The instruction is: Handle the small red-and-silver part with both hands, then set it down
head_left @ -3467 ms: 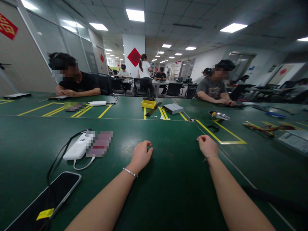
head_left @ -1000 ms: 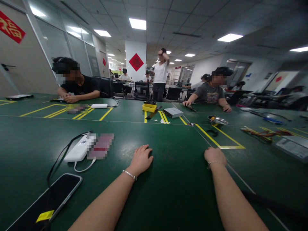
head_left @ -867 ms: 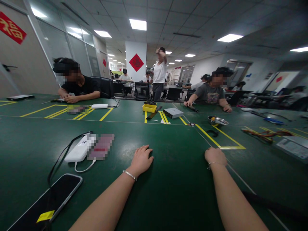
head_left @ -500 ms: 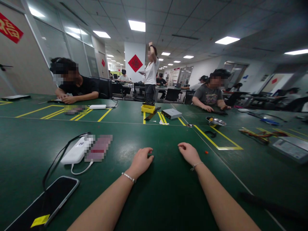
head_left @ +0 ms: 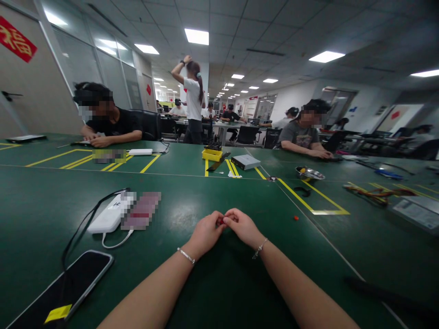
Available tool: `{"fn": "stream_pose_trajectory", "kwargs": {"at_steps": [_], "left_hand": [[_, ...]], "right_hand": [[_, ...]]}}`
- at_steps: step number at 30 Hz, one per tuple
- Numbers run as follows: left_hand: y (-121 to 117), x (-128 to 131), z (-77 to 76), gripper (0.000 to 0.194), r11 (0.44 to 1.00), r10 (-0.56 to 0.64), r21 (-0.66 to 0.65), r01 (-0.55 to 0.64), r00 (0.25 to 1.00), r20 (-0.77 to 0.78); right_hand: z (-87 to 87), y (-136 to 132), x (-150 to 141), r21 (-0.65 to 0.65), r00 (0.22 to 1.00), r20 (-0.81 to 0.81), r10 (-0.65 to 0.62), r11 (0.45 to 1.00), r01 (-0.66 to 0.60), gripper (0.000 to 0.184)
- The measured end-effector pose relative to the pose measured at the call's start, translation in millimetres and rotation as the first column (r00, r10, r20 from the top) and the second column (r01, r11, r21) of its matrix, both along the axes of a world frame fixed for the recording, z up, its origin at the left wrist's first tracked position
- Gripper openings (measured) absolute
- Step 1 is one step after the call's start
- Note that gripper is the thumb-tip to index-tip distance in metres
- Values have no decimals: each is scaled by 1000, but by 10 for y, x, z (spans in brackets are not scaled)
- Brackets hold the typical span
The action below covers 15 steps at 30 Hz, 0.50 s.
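My left hand [head_left: 205, 233] and my right hand [head_left: 244, 226] meet at the middle of the green table [head_left: 240, 292], fingertips touching. Between them they pinch a tiny red piece [head_left: 221, 221], mostly hidden by the fingers. Both hands are curled closed around it. A second small red piece [head_left: 295, 218] lies loose on the table to the right of my right hand, near a yellow tape line [head_left: 302, 196].
A white power bank [head_left: 108, 214] with a black cable and a phone [head_left: 65, 292] lie at the left. A metal bowl [head_left: 309, 173], a yellow bin [head_left: 211, 154] and a grey box [head_left: 246, 161] sit farther back. Two people sit across the table; one stands behind.
My right hand has moved left from the yellow tape line to meet my left hand, leaving a small red piece on the table. The standing person has walked left.
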<state>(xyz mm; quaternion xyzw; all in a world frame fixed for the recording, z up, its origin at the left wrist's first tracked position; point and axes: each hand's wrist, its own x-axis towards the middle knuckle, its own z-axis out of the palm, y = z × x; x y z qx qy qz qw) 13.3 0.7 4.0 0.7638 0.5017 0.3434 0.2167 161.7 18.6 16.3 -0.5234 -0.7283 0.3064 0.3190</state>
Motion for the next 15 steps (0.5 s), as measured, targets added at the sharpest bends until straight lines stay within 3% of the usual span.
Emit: {"fn": "stream_pose_trajectory", "kwargs": {"at_steps": [3, 5, 7, 8, 10, 12, 15], "left_hand": [[16, -20, -15, 17, 999, 30, -29, -29, 999, 18], [33, -37, -31, 19, 997, 56, -53, -54, 998, 35], [53, -50, -49, 21, 995, 67, -74, -62, 996, 59], [62, -54, -59, 23, 995, 67, -85, -61, 995, 72], [75, -54, -76, 25, 993, 60, -103, -51, 994, 92], [82, -48, -86, 26, 992, 52, -119, -40, 993, 104], [85, -45, -91, 28, 989, 56, -142, -39, 991, 121]], "right_hand": [[110, 84, 315, 136, 970, 169, -174, 979, 152, 24], [108, 159, 643, 209, 905, 232, -357, 927, 312, 32], [39, 233, 1012, 312, 692, 409, -595, 804, 507, 42], [-11, 265, 1190, 301, 593, 485, -643, 759, 577, 46], [-112, 316, 1488, 230, 473, 593, -651, 700, 676, 51], [-185, 348, 1678, 140, 453, 661, -598, 692, 709, 51], [-211, 364, 1775, 98, 466, 706, -533, 726, 681, 45]]}}
